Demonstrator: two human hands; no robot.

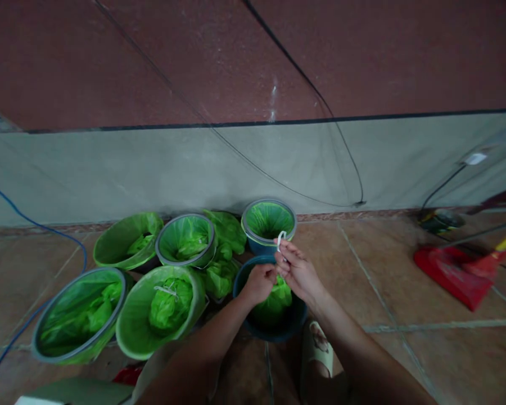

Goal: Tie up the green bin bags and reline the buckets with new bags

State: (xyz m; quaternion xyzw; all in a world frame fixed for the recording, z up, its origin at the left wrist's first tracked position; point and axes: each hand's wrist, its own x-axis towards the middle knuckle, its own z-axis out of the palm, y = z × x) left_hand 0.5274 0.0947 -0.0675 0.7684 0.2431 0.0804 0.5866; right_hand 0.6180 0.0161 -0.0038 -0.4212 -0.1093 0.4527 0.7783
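Note:
My right hand (300,271) pinches a white cord (281,238), whose loop stands up above the fingertips. Close beside it, my left hand (259,283) has its fingers closed near the right fingertips; what they hold, if anything, is hidden. Both hands are over a dark blue bucket (295,320). Inside that bucket, under my hands, is a bunched green mesh bag (278,298). Just behind stands another blue bucket (257,246), lined with green mesh (270,216).
Several green-lined buckets stand to the left, including one with a bundled, corded bag (171,306). Loose green mesh (230,236) lies among them. A blue hose (53,229) runs along the left floor. At right are a red dustpan (447,273) and hanging black cables (337,126).

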